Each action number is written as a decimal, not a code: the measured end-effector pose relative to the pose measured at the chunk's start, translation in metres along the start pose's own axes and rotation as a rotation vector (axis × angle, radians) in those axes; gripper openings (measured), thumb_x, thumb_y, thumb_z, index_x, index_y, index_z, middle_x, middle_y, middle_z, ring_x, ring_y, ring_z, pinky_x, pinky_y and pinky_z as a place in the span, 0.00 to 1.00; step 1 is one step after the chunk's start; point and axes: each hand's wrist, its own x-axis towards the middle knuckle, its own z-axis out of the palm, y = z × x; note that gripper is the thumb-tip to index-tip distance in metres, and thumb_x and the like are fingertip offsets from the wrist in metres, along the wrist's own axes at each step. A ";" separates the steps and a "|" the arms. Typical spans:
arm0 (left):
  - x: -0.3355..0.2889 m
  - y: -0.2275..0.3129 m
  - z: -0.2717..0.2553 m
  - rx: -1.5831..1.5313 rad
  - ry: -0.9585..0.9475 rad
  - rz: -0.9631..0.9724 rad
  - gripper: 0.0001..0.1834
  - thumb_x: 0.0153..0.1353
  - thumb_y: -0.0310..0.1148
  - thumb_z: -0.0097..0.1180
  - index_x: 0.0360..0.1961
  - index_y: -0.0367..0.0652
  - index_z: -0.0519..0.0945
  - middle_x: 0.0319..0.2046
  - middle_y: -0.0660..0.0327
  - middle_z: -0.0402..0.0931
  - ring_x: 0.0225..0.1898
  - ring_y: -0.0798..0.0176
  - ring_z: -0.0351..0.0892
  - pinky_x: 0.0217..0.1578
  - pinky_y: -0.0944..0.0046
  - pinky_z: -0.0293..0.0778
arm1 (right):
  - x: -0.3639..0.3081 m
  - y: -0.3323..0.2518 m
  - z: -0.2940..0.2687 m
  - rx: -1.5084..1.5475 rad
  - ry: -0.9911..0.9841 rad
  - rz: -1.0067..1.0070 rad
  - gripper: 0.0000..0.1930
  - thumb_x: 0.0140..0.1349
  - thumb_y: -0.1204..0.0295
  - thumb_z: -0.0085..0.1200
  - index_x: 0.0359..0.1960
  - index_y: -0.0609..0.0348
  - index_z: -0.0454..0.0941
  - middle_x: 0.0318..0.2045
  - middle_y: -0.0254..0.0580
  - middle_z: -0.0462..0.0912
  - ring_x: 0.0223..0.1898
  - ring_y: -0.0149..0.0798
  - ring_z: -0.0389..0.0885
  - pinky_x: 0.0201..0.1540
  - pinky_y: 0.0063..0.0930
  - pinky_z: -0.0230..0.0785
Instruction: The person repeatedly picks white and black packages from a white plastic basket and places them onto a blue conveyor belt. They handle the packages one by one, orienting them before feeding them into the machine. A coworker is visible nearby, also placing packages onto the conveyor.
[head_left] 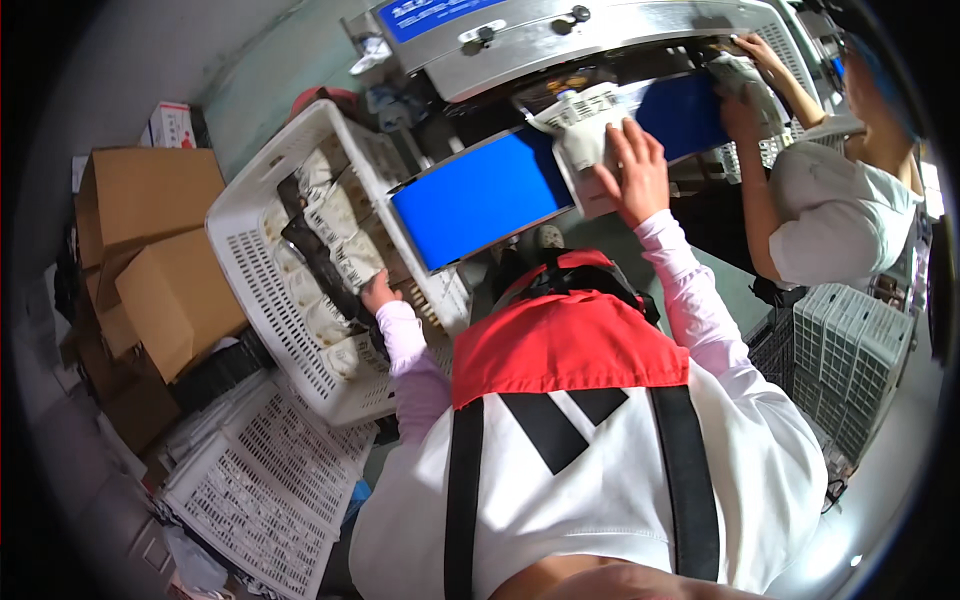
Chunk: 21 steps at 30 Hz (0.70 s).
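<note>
My left hand (379,293) reaches into the white plastic crate (243,265), its curled fingers at the near end of a white printed pouch (355,259). More white pouches and some dark ones lie in rows around it; part of the grip is hidden. My right hand (637,178) lies over another filled white pouch (585,143) on the blue conveyor belt (480,195). Its fingers are stretched out along the right side of that pouch, resting on it rather than wrapped round it.
A metal machine (560,45) spans the belt's far side. At the right, a co-worker (840,205) handles a pouch (750,90) over the belt's end. Cardboard boxes (165,250) and a flat white perforated panel (280,475) lie at the left. Grey crates (850,345) are stacked at the right.
</note>
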 end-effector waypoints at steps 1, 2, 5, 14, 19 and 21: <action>-0.003 -0.004 0.000 0.162 0.083 0.320 0.30 0.48 0.31 0.65 0.51 0.31 0.69 0.42 0.46 0.72 0.42 0.54 0.73 0.40 0.55 0.72 | 0.000 -0.001 -0.001 0.025 -0.005 -0.024 0.29 0.56 0.55 0.57 0.59 0.50 0.69 0.60 0.47 0.67 0.57 0.53 0.65 0.57 0.44 0.61; -0.005 -0.009 0.002 0.321 0.167 0.638 0.31 0.50 0.29 0.64 0.54 0.31 0.68 0.46 0.45 0.71 0.46 0.54 0.73 0.44 0.57 0.71 | 0.003 -0.003 -0.004 0.056 -0.002 -0.041 0.29 0.56 0.56 0.58 0.59 0.50 0.69 0.60 0.47 0.68 0.57 0.53 0.65 0.56 0.44 0.62; -0.085 0.035 0.042 0.289 0.087 0.884 0.30 0.53 0.25 0.62 0.56 0.33 0.66 0.51 0.46 0.69 0.49 0.54 0.74 0.47 0.60 0.71 | -0.002 0.003 -0.001 0.175 -0.007 -0.063 0.27 0.56 0.60 0.58 0.58 0.51 0.70 0.59 0.46 0.68 0.56 0.53 0.66 0.56 0.44 0.63; -0.207 0.048 0.142 0.486 -0.585 0.776 0.39 0.51 0.36 0.68 0.60 0.36 0.61 0.55 0.43 0.67 0.52 0.50 0.73 0.49 0.57 0.72 | -0.019 0.009 0.016 0.536 -0.075 0.062 0.25 0.59 0.63 0.55 0.56 0.59 0.68 0.57 0.49 0.70 0.52 0.56 0.69 0.56 0.42 0.64; -0.235 0.035 0.185 0.604 -0.498 0.838 0.56 0.43 0.44 0.73 0.65 0.30 0.50 0.59 0.36 0.61 0.58 0.41 0.66 0.58 0.54 0.64 | -0.022 0.026 0.002 0.629 -0.093 0.029 0.21 0.57 0.69 0.56 0.52 0.60 0.71 0.50 0.50 0.76 0.47 0.54 0.74 0.51 0.40 0.68; -0.241 0.031 0.192 0.649 -0.482 0.831 0.64 0.40 0.48 0.74 0.66 0.28 0.44 0.60 0.35 0.59 0.61 0.39 0.61 0.61 0.52 0.59 | -0.017 0.037 -0.006 0.592 -0.021 -0.004 0.19 0.55 0.74 0.56 0.49 0.61 0.74 0.47 0.50 0.78 0.46 0.53 0.75 0.50 0.40 0.69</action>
